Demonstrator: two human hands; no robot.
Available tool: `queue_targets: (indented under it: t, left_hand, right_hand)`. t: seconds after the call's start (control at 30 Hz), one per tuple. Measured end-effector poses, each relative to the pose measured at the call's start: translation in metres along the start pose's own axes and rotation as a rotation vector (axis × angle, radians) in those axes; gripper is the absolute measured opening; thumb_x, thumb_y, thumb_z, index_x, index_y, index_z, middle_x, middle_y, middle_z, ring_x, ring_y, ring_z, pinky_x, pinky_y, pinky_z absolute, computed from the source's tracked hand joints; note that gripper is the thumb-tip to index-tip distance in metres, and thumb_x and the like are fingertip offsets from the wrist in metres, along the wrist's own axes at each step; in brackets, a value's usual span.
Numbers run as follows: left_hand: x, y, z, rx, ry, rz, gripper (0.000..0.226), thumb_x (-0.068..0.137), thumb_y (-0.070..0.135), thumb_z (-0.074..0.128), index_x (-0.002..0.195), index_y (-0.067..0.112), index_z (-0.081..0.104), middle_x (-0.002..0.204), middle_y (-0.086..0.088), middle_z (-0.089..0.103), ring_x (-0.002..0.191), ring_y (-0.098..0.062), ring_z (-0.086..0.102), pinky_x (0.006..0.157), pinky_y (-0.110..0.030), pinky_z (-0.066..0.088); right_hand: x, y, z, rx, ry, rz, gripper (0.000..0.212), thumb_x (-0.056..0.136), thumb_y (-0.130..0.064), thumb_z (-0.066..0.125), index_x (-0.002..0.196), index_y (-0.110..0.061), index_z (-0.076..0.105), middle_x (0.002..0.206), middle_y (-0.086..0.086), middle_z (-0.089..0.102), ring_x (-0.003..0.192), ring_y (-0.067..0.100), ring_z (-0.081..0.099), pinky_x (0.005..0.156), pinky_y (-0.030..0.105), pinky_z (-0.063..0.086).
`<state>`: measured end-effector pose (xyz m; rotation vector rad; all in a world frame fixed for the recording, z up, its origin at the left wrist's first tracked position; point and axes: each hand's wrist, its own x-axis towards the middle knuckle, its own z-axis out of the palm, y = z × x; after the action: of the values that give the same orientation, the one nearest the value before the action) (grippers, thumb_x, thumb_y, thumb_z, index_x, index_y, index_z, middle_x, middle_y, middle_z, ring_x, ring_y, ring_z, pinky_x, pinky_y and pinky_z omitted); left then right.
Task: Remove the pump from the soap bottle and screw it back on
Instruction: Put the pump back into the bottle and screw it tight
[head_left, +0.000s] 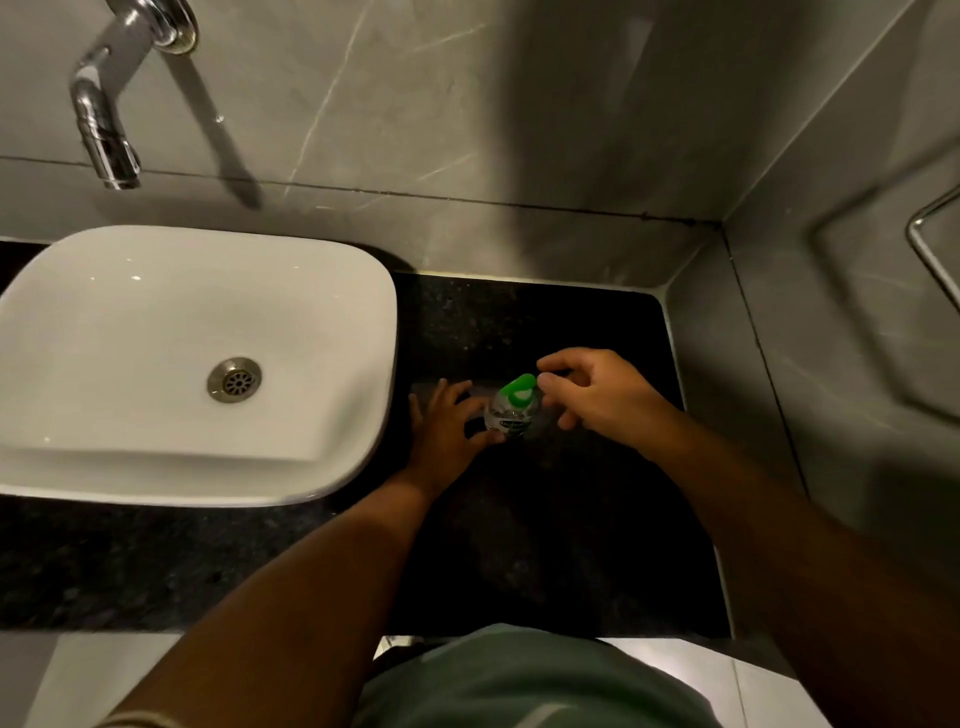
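Black speckled stone counter (545, 519), dim. White ceramic basin (156, 322) at left, cut off by the frame edge. Clear plastic soap bottle (511, 415) upright on counter; label unreadable. Left hand (441, 426) fingers spread against its side, loose. Right hand (597, 400) fingertips near green pump (519, 388); contact unclear.
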<state>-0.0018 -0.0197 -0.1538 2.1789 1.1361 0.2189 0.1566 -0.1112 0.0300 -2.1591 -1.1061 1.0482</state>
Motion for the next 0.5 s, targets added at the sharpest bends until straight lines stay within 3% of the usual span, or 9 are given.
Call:
queue_targets:
  t: [0.13,0.27,0.37,0.5]
  left_hand:
    - [0.003,-0.002,0.002,0.045,-0.022,0.028,0.052,0.078,0.057,0.063,0.126,0.038,0.056,0.151,0.004,0.037,0.147,-0.022,0.011,0.113,-0.06,-0.01]
    - [0.007,-0.004,0.0,0.117,-0.049,0.063,0.055,0.082,0.057,0.059,0.132,0.035,0.052,0.151,0.004,0.037,0.148,-0.021,0.01,0.113,-0.06,-0.011]
    - [0.008,-0.004,-0.002,0.166,-0.053,0.1,0.056,0.083,0.058,0.057,0.133,0.034,0.051,0.15,0.004,0.038,0.148,-0.022,0.011,0.112,-0.06,-0.011]
    - [0.01,-0.003,-0.003,0.269,-0.037,0.156,0.056,0.084,0.057,0.056,0.135,0.036,0.049,0.147,0.005,0.042,0.147,-0.022,0.015,0.113,-0.062,-0.008]
  right_hand:
    - [0.004,-0.018,0.011,-0.163,-0.014,-0.035,0.032,0.085,-0.037,0.066,0.114,-0.024,0.062,0.089,0.001,0.072,0.068,0.015,0.07,0.073,0.037,0.06]
    - [0.015,-0.022,0.02,-0.314,-0.023,-0.068,0.031,0.084,-0.019,0.069,0.115,-0.022,0.064,0.102,-0.002,0.062,0.095,0.016,0.062,0.082,0.03,0.054]
    - [0.022,-0.029,0.013,-0.546,-0.133,-0.153,0.029,0.087,-0.012,0.065,0.115,-0.019,0.065,0.118,0.004,0.061,0.108,0.022,0.058,0.091,0.034,0.051]
    - [0.031,-0.035,-0.006,-0.795,-0.291,-0.331,0.027,0.085,-0.016,0.064,0.109,-0.028,0.066,0.114,0.002,0.064,0.102,0.021,0.06,0.091,0.037,0.051]
